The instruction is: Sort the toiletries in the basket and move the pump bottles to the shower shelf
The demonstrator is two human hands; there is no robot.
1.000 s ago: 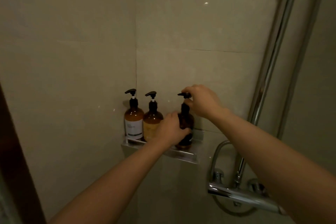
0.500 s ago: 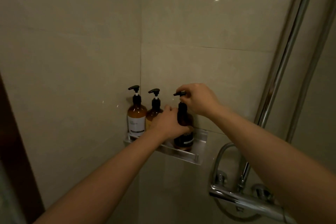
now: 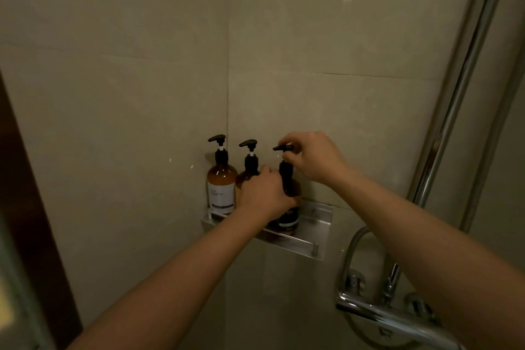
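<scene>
Three amber pump bottles stand in a row on the metal shower shelf (image 3: 315, 224) in the tiled corner. The left bottle (image 3: 221, 185) carries a white label. The middle bottle (image 3: 250, 167) is partly hidden behind my left hand (image 3: 265, 196). That hand grips the body of the dark right bottle (image 3: 289, 216), which stands on the shelf. My right hand (image 3: 311, 158) pinches the black pump head of the same bottle, its spout pointing left.
A chrome shower rail (image 3: 466, 88) runs up the wall at the right. Below it sit a chrome mixer tap (image 3: 377, 312) and a looped hose (image 3: 350, 250). A dark door frame (image 3: 31, 207) borders the left side.
Both hands stay on the right bottle. Its pump spout has turned a little further to the left, and the view has shifted slightly upward and closer.
</scene>
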